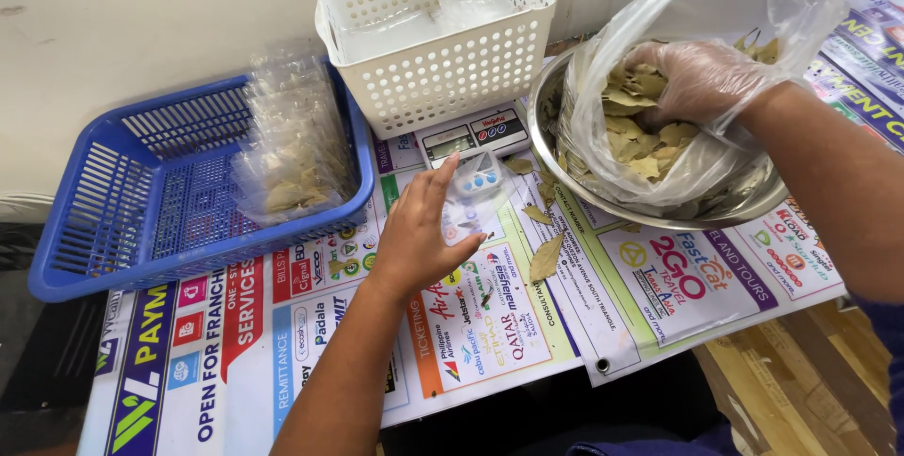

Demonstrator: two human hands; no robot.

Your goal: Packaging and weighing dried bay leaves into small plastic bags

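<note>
My left hand (417, 230) is bare and rests on the printed tarpaulin (282, 343), fingers reaching toward a small clear plastic pouch (478, 176) lying in front of the digital scale (474, 134). My right hand (699, 79), in a thin clear glove, is inside a big clear plastic bag (716, 4) of dried bay leaves (631, 131), fingers closed among the leaves. The bag sits in a metal bowl (753, 202).
A white perforated basket (438, 37) stands on the scale. A blue plastic tray (122, 202) at the left holds several filled clear packets (292, 150). Loose leaves (545, 256) lie on the tarpaulin. A wall runs along the back.
</note>
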